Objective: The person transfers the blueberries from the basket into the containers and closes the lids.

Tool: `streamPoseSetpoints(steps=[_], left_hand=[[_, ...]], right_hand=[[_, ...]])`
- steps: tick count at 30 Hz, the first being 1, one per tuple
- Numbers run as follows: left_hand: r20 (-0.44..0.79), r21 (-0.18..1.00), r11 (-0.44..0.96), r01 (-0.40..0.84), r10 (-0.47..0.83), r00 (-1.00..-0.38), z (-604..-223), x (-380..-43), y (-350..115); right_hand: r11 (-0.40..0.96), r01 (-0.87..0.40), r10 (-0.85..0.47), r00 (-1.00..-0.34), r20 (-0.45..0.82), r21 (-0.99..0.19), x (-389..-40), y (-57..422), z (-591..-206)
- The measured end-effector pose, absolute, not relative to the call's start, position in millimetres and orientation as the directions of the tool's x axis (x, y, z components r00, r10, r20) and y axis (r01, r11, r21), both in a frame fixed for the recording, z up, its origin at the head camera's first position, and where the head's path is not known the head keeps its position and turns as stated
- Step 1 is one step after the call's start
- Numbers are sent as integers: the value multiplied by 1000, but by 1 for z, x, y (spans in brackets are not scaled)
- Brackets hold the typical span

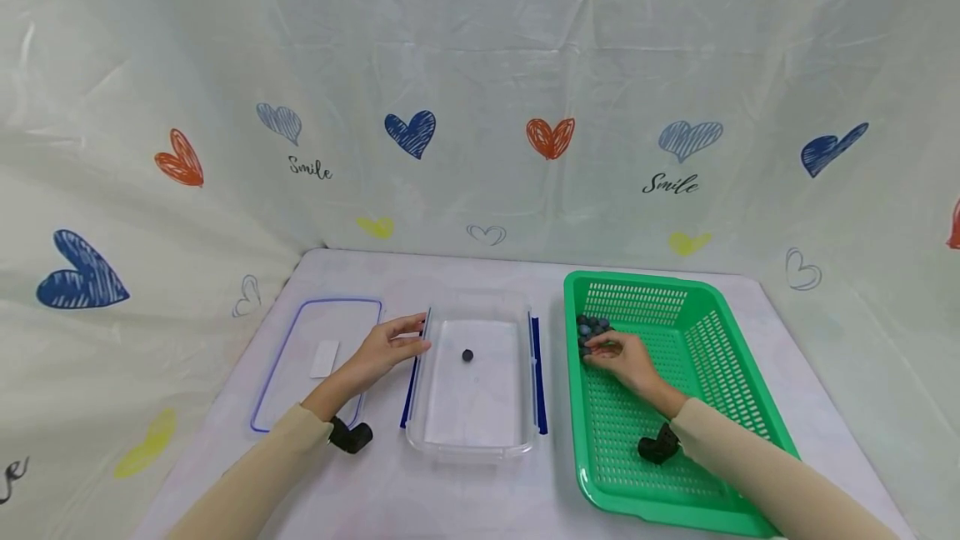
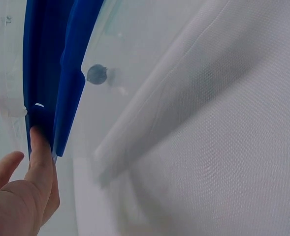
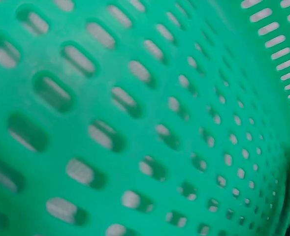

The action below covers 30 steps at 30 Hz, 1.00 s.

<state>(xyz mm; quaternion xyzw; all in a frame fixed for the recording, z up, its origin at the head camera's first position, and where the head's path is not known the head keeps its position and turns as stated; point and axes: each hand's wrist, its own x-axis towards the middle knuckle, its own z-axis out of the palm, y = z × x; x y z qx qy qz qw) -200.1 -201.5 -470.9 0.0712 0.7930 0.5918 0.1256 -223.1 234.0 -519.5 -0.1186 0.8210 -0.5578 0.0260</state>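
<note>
Right hand reaches blueberries (in basket).

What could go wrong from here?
1. Cluster: the right hand is at bunched dark berries in the green basket; it could scatter or squash some.
2. Bump: the left hand is at the clear container's left side; a nudge might roll the lone berry inside.
3. Visibility: the right wrist view shows no berries, so a missed grasp could go unseen there.

The white-covered table carries a blue-edged lid at left, a green slotted basket at right, and a clear plastic box between them.
</note>
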Motion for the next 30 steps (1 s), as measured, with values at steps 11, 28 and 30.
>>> streamPoseSetpoints(steps=[11, 28, 30], left_hand=[[-124, 956, 289, -45, 264, -956, -470, -200, -202], [-131, 957, 285, -53, 262, -956, -470, -203, -204], [-132, 957, 286, -53, 262, -956, -469, -203, -204]], right_hand=[[296, -142, -215, -973, 79, -945, -220, 239, -503], [303, -110, -204, -978, 48, -947, -228, 243, -471], [303, -105, -198, -979, 46, -947, -229, 243, -467]])
